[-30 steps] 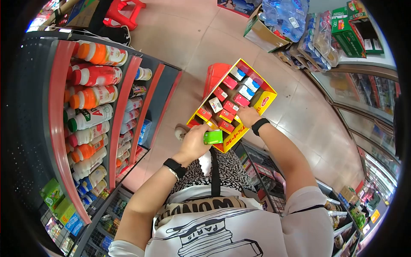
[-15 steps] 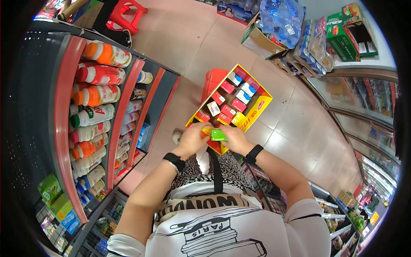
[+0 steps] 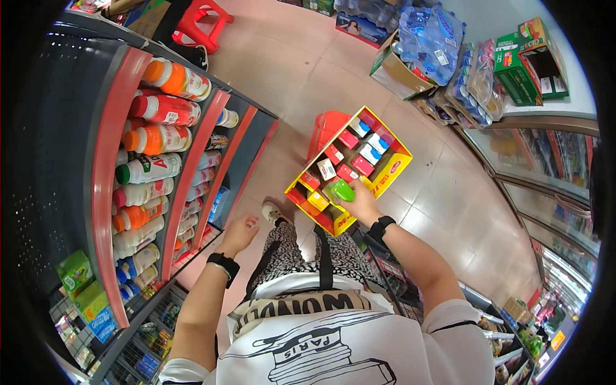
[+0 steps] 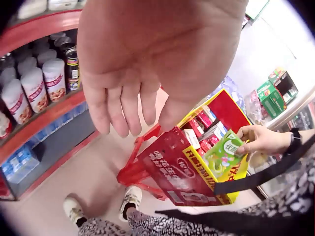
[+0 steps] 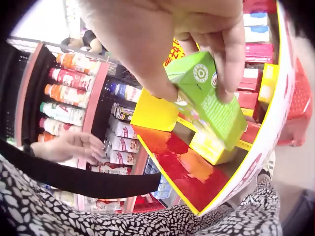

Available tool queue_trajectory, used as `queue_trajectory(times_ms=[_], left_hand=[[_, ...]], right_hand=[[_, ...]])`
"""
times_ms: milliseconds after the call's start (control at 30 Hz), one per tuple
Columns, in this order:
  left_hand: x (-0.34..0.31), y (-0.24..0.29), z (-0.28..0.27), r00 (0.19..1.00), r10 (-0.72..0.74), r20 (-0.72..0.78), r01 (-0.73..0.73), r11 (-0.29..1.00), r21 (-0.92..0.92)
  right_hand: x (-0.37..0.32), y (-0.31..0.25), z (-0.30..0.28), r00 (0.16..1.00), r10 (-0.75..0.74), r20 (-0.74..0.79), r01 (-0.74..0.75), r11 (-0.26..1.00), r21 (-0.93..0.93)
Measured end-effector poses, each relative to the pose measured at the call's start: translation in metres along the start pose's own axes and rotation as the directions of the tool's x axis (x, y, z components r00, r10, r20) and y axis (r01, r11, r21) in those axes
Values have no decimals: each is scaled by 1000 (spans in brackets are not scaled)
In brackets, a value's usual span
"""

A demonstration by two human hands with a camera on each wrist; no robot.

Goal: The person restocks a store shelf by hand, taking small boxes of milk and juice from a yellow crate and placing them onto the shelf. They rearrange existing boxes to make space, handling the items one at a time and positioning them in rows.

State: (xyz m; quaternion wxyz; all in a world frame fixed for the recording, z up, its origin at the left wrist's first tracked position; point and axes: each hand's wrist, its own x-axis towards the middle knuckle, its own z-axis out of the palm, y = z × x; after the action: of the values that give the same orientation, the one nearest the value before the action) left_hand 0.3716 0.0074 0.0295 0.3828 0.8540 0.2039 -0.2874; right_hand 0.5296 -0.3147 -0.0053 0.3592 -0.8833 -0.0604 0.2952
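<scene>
My right hand [image 3: 364, 204] pinches a green drink carton [image 5: 209, 96] between thumb and fingers. It holds the carton, tilted, at the near end of a yellow and red cardboard box [image 4: 179, 167]. Inside the box stand red cartons [image 3: 348, 139], white and blue cartons [image 3: 370, 153] and a yellow carton [image 5: 212, 147] just below the green one. My left hand [image 3: 239, 235] is off to the left of the box, holding nothing. Its fingers [image 4: 117, 110] hang relaxed and apart from everything in the left wrist view.
The box sits on a red plastic stool [image 4: 130, 169]. Shelves on the left carry bottles [image 3: 154, 168]. Another red stool [image 3: 204, 25] stands at the back. Bottled water packs [image 3: 433, 45] and a green box [image 3: 513, 70] are at the far right, by glass-door coolers [image 3: 513, 151].
The green carton has passed from my left hand to my right, which has carried it back over the box. My left hand has drawn away to the lower left.
</scene>
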Motion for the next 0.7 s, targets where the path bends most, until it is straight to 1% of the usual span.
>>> queue_trajectory(times_ms=[33,67,100,133,167,200,233,300,333,400,433,500,533,600,700], left_hand=[[-5,-10,2,999,-40,15,40,999,-19],[-10,-20,5,996,-80,30,81,996,-38],[-16,-24,5,996,-81,24,82,996,-40],[-22,-29,5,992,-123,27,124,991,-41],[-26,-34,5,986,-166,32,167,985,-41],[-30,-39,6,985,-169,29,170,985,-41],[-32,-44,7,986,-166,27,167,985,-42],[-38,-51,7,986,-166,28,167,985,-44],[-39,-53,6,983,-181,31,182,982,-40],[-41,-54,4,980,-196,31,198,980,-39],[-41,-53,4,978,-206,29,207,977,-42],[-40,-53,4,976,-217,24,218,975,-46],[-39,-54,5,977,-210,22,211,975,-74],[-38,-51,5,979,-204,22,205,973,-103],[-37,-41,2,973,-223,60,228,968,-105]], right_hand=[[6,10,4,1000,-4,0,4,1000,-2],[14,20,8,999,-50,9,49,994,95],[20,19,8,995,-97,13,93,977,192],[23,16,10,995,-102,14,98,977,191],[25,15,11,996,-83,29,78,987,141],[27,15,13,997,-63,43,59,994,90],[31,17,14,997,-65,45,61,994,91],[36,16,15,995,-86,56,86,996,0],[36,14,13,995,-87,57,87,996,0],[35,11,7,998,-18,59,22,998,-64],[35,10,5,998,-21,61,25,998,-66],[35,11,1,998,32,59,-26,996,-86],[36,12,0,998,29,62,-24,996,-87],[37,17,-1,987,-7,162,5,1000,13],[36,19,14,987,23,158,-23,1000,-3]])
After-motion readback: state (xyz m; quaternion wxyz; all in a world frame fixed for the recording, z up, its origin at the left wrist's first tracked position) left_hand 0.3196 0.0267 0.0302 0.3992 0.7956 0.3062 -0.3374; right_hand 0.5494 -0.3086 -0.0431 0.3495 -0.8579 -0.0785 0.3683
